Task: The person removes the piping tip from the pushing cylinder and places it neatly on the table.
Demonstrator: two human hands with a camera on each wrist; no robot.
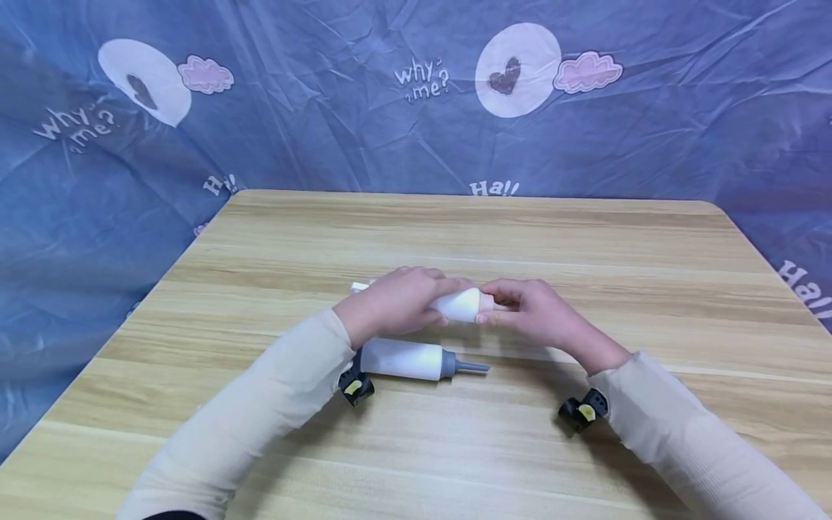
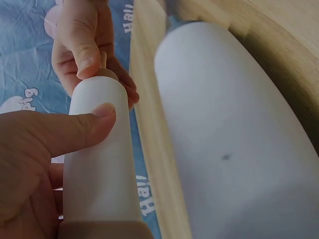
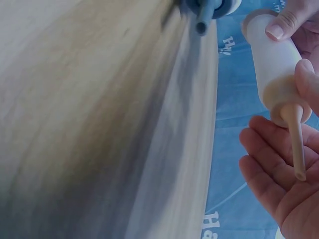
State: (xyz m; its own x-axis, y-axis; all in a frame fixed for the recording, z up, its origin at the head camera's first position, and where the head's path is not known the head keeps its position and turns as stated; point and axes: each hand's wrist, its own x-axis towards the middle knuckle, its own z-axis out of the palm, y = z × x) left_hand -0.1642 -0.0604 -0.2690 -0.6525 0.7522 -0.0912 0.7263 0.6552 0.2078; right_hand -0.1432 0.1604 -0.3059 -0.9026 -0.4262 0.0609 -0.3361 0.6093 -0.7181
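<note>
My left hand (image 1: 404, 300) grips a white squeeze bottle (image 1: 463, 305) round its body, thumb laid along the side. The bottle is held roughly level above the table. At its right end my right hand (image 1: 533, 310) pinches the beige nozzle cap (image 3: 285, 102) between thumb and fingers. The thin nozzle points toward the right palm, as the right wrist view shows. Nearer to me, a second white squeeze bottle (image 1: 403, 359) lies on its side, with a grey cap and grey nozzle (image 1: 471, 367) pointing right. Its left end is hidden by the left wrist.
The wooden table (image 1: 585, 448) spreads on all sides under both arms. A small white piece (image 1: 359, 287) shows behind the left hand, mostly hidden. Beyond the table's far edge hangs a blue printed cloth (image 1: 325, 108). Each wrist carries a small black camera.
</note>
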